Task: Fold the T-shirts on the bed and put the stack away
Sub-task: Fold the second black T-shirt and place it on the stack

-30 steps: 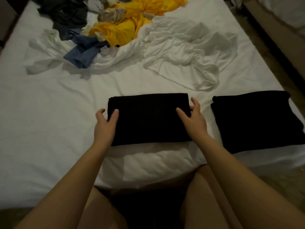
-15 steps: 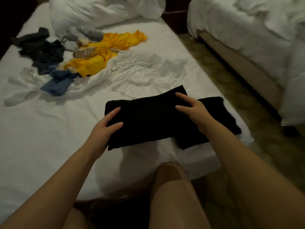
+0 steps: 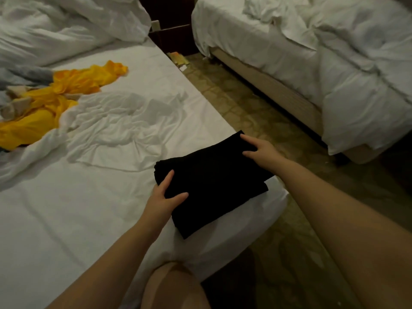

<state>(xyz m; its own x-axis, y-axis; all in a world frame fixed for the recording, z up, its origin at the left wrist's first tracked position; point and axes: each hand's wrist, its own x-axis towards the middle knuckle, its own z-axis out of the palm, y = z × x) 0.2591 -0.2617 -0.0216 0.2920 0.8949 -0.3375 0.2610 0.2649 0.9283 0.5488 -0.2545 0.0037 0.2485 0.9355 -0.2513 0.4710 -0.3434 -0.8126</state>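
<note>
Folded black T-shirt [image 3: 214,181] sits at the bed's [image 3: 78,208] near-right corner, long axis running near-left to far-right. Left hand [image 3: 163,197] grips the near-left end, right hand [image 3: 260,150] grips the far-right end. Both are equally placed, so squaring up needs both.

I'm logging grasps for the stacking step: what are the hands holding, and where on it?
Both hold the folded black T-shirt by its opposite short ends: left hand on the near end, right hand on the far end.
</note>
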